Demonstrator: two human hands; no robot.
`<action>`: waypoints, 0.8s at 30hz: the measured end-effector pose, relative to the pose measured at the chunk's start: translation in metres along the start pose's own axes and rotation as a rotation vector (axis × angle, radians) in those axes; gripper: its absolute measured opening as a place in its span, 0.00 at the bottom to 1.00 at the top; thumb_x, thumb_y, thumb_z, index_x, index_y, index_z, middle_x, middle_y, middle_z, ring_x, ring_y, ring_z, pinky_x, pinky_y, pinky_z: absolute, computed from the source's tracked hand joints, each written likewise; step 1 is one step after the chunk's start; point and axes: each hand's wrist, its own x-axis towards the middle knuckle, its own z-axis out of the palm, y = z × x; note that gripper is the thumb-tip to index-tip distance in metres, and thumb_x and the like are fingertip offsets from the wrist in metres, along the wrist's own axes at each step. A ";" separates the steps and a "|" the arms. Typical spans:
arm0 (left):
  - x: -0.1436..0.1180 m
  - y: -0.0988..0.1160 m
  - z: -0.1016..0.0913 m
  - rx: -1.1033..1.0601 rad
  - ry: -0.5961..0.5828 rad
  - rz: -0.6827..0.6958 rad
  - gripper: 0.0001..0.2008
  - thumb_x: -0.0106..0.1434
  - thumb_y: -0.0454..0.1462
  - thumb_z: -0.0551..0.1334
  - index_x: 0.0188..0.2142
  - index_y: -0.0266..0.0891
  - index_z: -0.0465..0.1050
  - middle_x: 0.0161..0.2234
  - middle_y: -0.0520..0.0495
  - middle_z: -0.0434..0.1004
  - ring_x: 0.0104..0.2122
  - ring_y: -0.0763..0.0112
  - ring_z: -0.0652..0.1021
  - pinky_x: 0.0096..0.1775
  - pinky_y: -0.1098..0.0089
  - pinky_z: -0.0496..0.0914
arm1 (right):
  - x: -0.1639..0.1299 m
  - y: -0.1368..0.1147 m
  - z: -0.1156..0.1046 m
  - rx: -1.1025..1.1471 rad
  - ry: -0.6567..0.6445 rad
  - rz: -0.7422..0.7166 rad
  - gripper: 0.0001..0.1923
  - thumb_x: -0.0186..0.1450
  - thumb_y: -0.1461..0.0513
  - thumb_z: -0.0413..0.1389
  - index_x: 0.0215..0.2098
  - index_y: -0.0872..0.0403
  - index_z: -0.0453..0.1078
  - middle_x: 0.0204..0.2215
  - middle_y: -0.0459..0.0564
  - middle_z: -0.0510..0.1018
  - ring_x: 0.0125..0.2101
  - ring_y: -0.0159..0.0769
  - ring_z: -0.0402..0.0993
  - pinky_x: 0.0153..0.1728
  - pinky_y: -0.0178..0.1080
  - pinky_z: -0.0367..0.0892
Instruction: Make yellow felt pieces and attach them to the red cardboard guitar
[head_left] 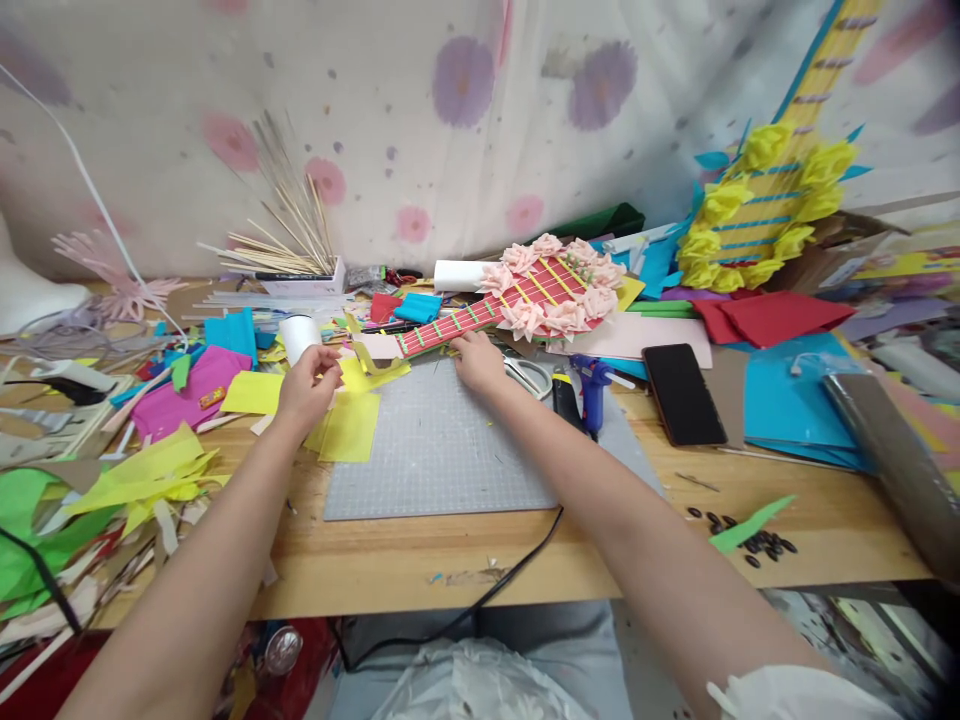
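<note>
At the far left corner of the grey cutting mat, the left hand pinches a yellow paper strip; the right hand rests, fingers loosely curled, touching the red paper guitar just beyond the mat's far edge

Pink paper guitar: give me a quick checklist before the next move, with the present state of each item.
1. Right hand on the neck end of the pink paper guitar: ok, touching.
2. Left hand has the yellow paper strip: ok, fingers pinch it.
3. Cutting mat bare in the middle: ok.
4. Glue gun off the guitar: ok, lies right of the mat.
5. Glue gun hot: cannot tell.
6. Phone apart from the glue gun: ok.
</note>
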 end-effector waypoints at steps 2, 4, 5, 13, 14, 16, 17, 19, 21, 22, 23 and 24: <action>0.001 0.002 0.001 0.040 0.006 -0.004 0.10 0.52 0.38 0.55 0.36 0.42 0.63 0.26 0.54 0.68 0.25 0.74 0.73 0.29 0.72 0.69 | 0.002 0.001 0.000 -0.059 -0.036 -0.076 0.16 0.61 0.66 0.45 0.43 0.53 0.69 0.42 0.53 0.72 0.45 0.40 0.62 0.43 0.38 0.60; 0.003 0.005 0.000 0.063 0.008 -0.006 0.10 0.52 0.39 0.55 0.36 0.42 0.63 0.26 0.53 0.68 0.25 0.75 0.72 0.29 0.72 0.68 | 0.003 0.001 -0.001 -0.101 -0.065 -0.119 0.15 0.61 0.67 0.45 0.43 0.55 0.69 0.42 0.55 0.72 0.45 0.40 0.62 0.44 0.38 0.59; 0.005 0.007 -0.001 0.070 0.008 -0.007 0.10 0.52 0.39 0.55 0.36 0.42 0.63 0.27 0.53 0.68 0.25 0.75 0.72 0.30 0.72 0.68 | 0.003 0.001 -0.002 -0.121 -0.072 -0.130 0.15 0.62 0.67 0.44 0.43 0.55 0.69 0.42 0.55 0.71 0.45 0.40 0.62 0.44 0.38 0.59; 0.016 0.012 -0.007 0.145 0.007 0.027 0.11 0.51 0.39 0.54 0.36 0.41 0.64 0.27 0.52 0.68 0.26 0.74 0.71 0.30 0.72 0.67 | 0.005 0.004 -0.013 -0.256 -0.159 -0.289 0.15 0.64 0.67 0.42 0.43 0.58 0.67 0.43 0.59 0.70 0.46 0.42 0.62 0.41 0.39 0.60; 0.016 0.013 -0.007 0.153 0.006 0.043 0.11 0.51 0.39 0.55 0.36 0.41 0.64 0.27 0.53 0.67 0.26 0.74 0.71 0.29 0.72 0.66 | 0.006 0.004 -0.014 -0.270 -0.164 -0.311 0.15 0.64 0.66 0.42 0.43 0.58 0.68 0.44 0.59 0.70 0.46 0.42 0.61 0.40 0.39 0.60; 0.018 0.016 -0.008 0.173 -0.009 0.073 0.11 0.50 0.38 0.55 0.35 0.40 0.65 0.27 0.52 0.67 0.27 0.74 0.70 0.29 0.73 0.66 | 0.006 0.004 -0.016 -0.283 -0.176 -0.351 0.15 0.63 0.67 0.42 0.42 0.57 0.68 0.44 0.60 0.70 0.46 0.42 0.61 0.39 0.39 0.60; 0.018 0.019 -0.008 0.180 -0.026 0.083 0.11 0.50 0.37 0.55 0.34 0.40 0.65 0.27 0.52 0.67 0.28 0.74 0.70 0.29 0.73 0.66 | 0.006 0.004 -0.017 -0.282 -0.185 -0.365 0.14 0.63 0.67 0.43 0.42 0.57 0.68 0.43 0.59 0.70 0.46 0.42 0.61 0.39 0.39 0.60; 0.019 0.023 -0.008 0.184 -0.076 0.084 0.11 0.49 0.37 0.55 0.34 0.40 0.66 0.27 0.52 0.67 0.28 0.74 0.70 0.29 0.73 0.65 | 0.005 0.003 -0.021 -0.255 -0.200 -0.364 0.13 0.62 0.68 0.44 0.40 0.57 0.68 0.40 0.59 0.72 0.46 0.42 0.62 0.39 0.39 0.60; 0.021 0.027 -0.007 0.181 -0.132 0.070 0.11 0.49 0.37 0.55 0.34 0.40 0.66 0.28 0.51 0.67 0.29 0.73 0.70 0.29 0.73 0.65 | 0.001 0.000 -0.026 -0.163 -0.194 -0.303 0.12 0.60 0.69 0.46 0.39 0.57 0.67 0.38 0.57 0.73 0.44 0.42 0.64 0.39 0.39 0.60; 0.022 0.028 -0.007 0.178 -0.155 0.061 0.12 0.48 0.37 0.55 0.34 0.39 0.66 0.28 0.51 0.67 0.29 0.73 0.70 0.28 0.73 0.65 | -0.001 -0.003 -0.029 -0.080 -0.189 -0.253 0.12 0.59 0.69 0.47 0.39 0.57 0.67 0.38 0.55 0.74 0.43 0.41 0.66 0.38 0.38 0.61; 0.022 0.029 -0.006 0.172 -0.173 0.054 0.12 0.47 0.36 0.55 0.35 0.39 0.65 0.28 0.51 0.68 0.29 0.73 0.70 0.29 0.73 0.65 | -0.005 -0.006 -0.030 0.030 -0.189 -0.195 0.12 0.58 0.69 0.48 0.39 0.56 0.66 0.37 0.53 0.74 0.41 0.39 0.67 0.37 0.37 0.61; 0.023 0.029 -0.005 0.165 -0.187 0.050 0.13 0.47 0.36 0.55 0.35 0.39 0.65 0.29 0.51 0.68 0.30 0.72 0.70 0.29 0.73 0.66 | -0.008 -0.011 -0.031 0.169 -0.199 -0.138 0.12 0.57 0.69 0.49 0.39 0.55 0.65 0.36 0.51 0.74 0.38 0.36 0.68 0.35 0.35 0.62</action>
